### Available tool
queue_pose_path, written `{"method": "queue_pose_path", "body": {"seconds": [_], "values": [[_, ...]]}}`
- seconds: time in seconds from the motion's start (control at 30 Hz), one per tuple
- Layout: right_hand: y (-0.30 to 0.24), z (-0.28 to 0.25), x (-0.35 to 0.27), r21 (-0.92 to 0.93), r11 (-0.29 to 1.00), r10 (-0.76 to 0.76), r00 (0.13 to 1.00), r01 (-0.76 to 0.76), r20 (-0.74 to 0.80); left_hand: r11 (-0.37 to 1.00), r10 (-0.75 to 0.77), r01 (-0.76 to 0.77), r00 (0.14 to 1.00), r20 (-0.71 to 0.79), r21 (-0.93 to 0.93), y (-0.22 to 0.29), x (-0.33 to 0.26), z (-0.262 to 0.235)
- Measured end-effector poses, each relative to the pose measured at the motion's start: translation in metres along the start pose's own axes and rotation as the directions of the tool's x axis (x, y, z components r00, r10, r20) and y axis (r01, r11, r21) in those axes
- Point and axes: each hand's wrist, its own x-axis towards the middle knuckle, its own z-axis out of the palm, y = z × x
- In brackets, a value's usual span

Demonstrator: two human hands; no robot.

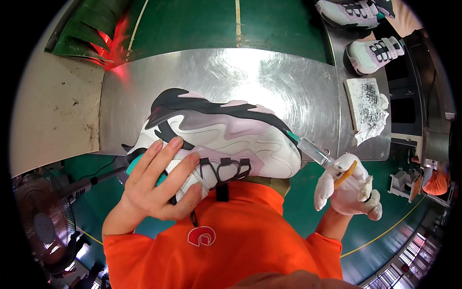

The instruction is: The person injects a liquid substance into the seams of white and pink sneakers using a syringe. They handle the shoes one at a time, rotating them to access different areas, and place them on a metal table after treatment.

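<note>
Bare left hand (pixel 159 180) grasps the heel end of a white, pink and black sneaker (pixel 221 137), held on its side against the orange shirt (pixel 226 245). Gloved right hand (pixel 349 190) grips a clear syringe-like applicator (pixel 315 151), its tip touching the toe. Beyond: steel table (pixel 269 77); a stained cloth pad (pixel 368 108); two more sneakers (pixel 373 53); green floor (pixel 202 21); a fan (pixel 41 216) at lower left.

Brushed, shiny metal tabletop (pixel 269 77) — smooth leather-like sneaker (pixel 226 135) with mesh (white fabric glove (pixel 349 190), clear plastic syringe (pixel 315 151)).
</note>
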Motion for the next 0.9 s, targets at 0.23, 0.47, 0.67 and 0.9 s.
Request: {"method": "queue_pose_path", "body": {"seconds": [0.23,0.47,0.67,0.9], "values": [[0.003,-0.005,0.024,0.084,0.994,0.054,0.993,-0.063,0.101,1.0,-0.005,0.005,1.0,-0.009,0.001,-0.001,0.003,0.0],[0.009,-0.002,0.038,0.166,0.983,0.078,0.996,-0.084,0.04,0.999,-0.033,0.033,0.999,0.005,-0.008,-0.002,0.005,-0.002],[0.01,-0.006,0.039,0.162,0.982,0.106,0.994,-0.1,-0.029,0.999,-0.043,0.043,0.999,-0.003,-0.032,-0.002,0.005,-0.002],[-0.011,-0.018,0.018,-0.34,0.919,-0.29,0.925,0.198,-0.245,0.999,-0.028,0.029,0.997,0.076,-0.013,-0.004,0.009,-0.009]]}}
